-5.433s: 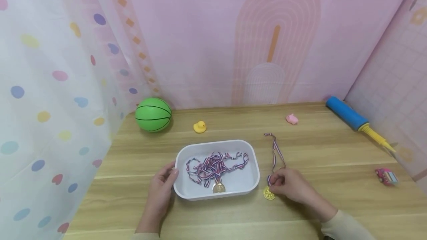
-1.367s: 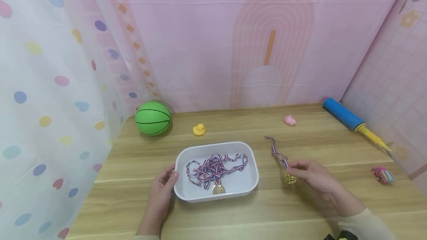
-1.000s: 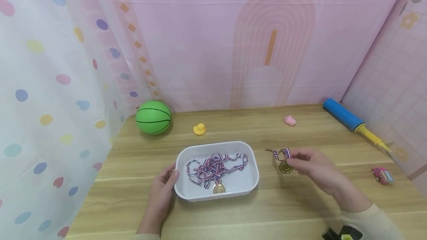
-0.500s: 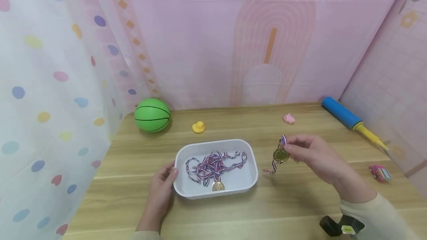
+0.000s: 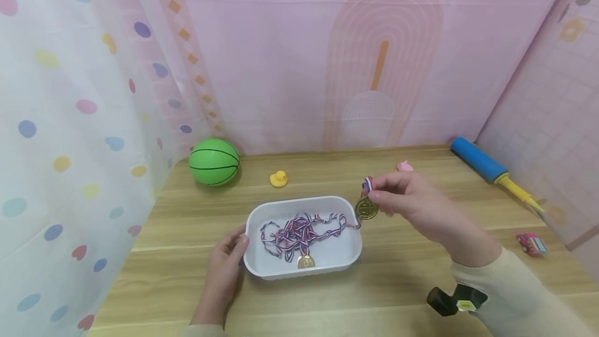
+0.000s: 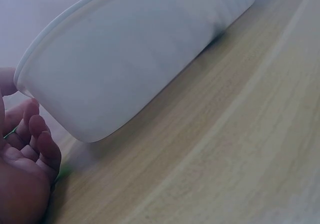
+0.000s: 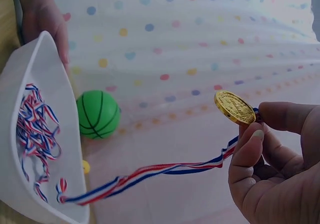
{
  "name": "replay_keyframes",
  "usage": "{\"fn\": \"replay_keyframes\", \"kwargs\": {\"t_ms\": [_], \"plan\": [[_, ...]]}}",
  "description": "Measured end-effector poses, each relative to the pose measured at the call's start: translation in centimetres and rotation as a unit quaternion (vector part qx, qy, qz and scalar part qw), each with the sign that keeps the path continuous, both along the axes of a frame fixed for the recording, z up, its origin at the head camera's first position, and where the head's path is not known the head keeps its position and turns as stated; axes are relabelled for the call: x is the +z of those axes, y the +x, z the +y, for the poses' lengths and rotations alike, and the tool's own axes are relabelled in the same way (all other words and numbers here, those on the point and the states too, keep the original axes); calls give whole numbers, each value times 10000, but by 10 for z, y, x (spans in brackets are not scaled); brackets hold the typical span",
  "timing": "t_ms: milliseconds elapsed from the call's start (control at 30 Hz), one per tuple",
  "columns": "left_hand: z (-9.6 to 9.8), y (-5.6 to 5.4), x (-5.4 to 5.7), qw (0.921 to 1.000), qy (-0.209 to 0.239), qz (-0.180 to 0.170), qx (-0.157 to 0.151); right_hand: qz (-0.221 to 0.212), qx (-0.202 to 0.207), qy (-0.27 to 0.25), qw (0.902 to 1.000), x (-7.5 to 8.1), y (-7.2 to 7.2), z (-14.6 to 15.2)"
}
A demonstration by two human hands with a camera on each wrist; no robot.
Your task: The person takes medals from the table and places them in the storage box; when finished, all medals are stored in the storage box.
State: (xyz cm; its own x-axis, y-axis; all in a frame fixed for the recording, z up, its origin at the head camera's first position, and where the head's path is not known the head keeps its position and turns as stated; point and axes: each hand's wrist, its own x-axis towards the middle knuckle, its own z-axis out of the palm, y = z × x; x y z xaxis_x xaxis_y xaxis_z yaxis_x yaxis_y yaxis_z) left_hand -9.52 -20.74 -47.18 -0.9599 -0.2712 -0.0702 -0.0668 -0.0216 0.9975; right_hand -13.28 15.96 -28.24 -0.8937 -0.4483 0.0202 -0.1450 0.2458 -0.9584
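Note:
My right hand (image 5: 412,204) pinches the ribbon of a gold medal (image 5: 366,208) just above the disc, at the right rim of a white plastic tub (image 5: 334,260). In the right wrist view the striped ribbon (image 7: 165,170) trails from the fingers, its knotted end over the tub. Inside the tub lies a tangle of red, white and blue ribbons (image 5: 297,235) with another gold medal (image 5: 306,261) by the near wall. My left hand (image 5: 225,269) grips the tub's left end, thumb at the rim and fingers curled against the outside, as the left wrist view shows.
Along the back of the wooden table (image 5: 164,285) sit a green ball (image 5: 214,162), a yellow rubber duck (image 5: 278,179) and a small pink toy (image 5: 404,166). On the right lie a blue and yellow pump-like toy (image 5: 479,160) and a pink toy car (image 5: 531,244). Patterned curtains surround the table.
The right hand has lifted the medal by its ribbon from the table right of the tub and carried it up and left to the tub's rim. The left hand has stayed at the tub.

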Motion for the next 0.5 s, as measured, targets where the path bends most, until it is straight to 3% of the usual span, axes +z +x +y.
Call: {"fn": "replay_keyframes", "kwargs": {"t_ms": [300, 500], "plan": [[1, 2, 2, 9997, 27, 146, 168, -674, 354, -162, 9970, -29, -6, -13], [0, 0, 1, 9995, -35, 194, 265, -730, 474, 55, 9962, -31, -9, -10]]}}
